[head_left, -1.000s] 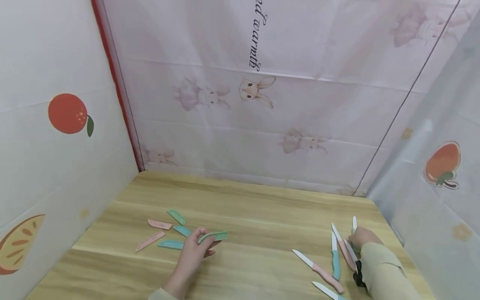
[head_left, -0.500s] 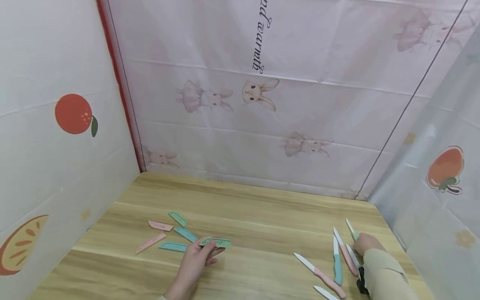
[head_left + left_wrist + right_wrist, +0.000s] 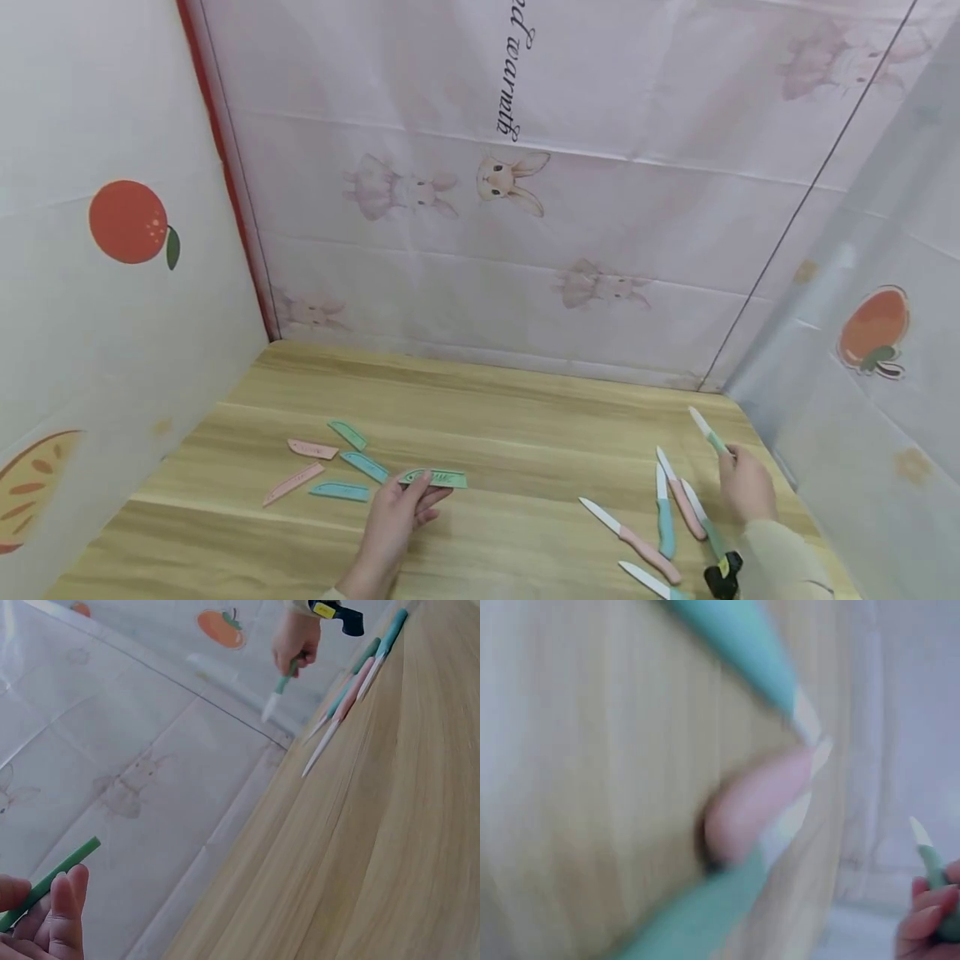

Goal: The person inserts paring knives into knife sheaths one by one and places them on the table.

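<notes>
My left hand [image 3: 393, 521] pinches a green knife sheath [image 3: 447, 479] between thumb and fingers, held above the table. In the left wrist view that sheath [image 3: 56, 879] appears edge-on. Over at the right, my right hand [image 3: 747, 487] grips a green-handled knife [image 3: 716, 442] by its handle, the white blade pointing away and to the left. The right wrist view catches the same knife [image 3: 930, 862] with curled fingers [image 3: 922, 922] round the handle. Close beside this hand lie a pink-handled knife [image 3: 690, 510] and another green-handled knife [image 3: 712, 533].
Further knives lie at the right: a blue-handled one [image 3: 665, 527], a pink-handled one [image 3: 648, 554], and one cut off by the front edge of view [image 3: 647, 577]. Several loose sheaths, including a pink one [image 3: 294, 485] and a blue one [image 3: 339, 492], lie left. Printed curtains [image 3: 450, 317] enclose the table.
My right hand has lifted the green-handled knife off the table and drawn back slightly. The left hand has turned the green sheath so that its flat face shows.
</notes>
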The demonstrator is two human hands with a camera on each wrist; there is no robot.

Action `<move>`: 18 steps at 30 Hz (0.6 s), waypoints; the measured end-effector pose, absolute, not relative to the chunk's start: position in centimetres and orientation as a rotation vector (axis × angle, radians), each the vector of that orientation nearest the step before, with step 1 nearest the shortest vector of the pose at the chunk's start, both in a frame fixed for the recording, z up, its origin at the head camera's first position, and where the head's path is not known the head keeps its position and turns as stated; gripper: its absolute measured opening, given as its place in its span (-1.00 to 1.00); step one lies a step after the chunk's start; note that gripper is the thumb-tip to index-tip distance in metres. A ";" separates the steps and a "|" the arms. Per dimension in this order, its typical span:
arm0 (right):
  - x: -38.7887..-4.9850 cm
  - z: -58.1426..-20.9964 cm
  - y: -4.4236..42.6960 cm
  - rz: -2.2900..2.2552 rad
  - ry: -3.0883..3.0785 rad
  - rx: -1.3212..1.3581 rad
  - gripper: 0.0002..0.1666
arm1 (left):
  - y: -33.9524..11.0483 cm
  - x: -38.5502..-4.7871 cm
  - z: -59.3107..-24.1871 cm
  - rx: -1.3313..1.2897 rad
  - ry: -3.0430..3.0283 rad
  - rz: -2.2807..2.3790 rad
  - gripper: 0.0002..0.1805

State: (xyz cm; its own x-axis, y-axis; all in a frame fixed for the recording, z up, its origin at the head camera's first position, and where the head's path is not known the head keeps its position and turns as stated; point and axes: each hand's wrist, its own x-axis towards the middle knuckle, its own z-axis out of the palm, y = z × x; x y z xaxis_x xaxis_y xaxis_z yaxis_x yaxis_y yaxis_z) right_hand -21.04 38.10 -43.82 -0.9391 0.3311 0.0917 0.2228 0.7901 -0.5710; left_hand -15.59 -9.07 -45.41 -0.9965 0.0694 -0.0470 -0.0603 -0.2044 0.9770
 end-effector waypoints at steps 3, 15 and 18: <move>-19.9 -43.0 36.2 1.015 -2.597 -0.523 -0.44 | -8.4 -15.8 -45.6 -0.040 1.889 2.407 -0.53; -16.5 -41.6 27.5 1.908 -1.645 -0.333 -0.72 | -6.7 -15.8 -45.2 -0.160 1.797 2.524 -0.47; -16.2 -41.5 25.6 2.032 -1.554 -0.260 -0.68 | -6.4 -15.9 -45.0 -0.175 1.808 2.525 -0.48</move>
State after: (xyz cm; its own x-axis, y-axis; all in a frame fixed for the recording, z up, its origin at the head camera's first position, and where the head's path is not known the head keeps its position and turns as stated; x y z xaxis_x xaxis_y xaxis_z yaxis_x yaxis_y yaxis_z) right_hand -16.16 25.63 -41.51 -0.8227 0.5396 0.1791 -0.3141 -0.1687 -0.9343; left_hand -15.91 -6.38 -45.01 -0.9932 -0.0400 -0.1093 -0.0906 -0.3242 0.9416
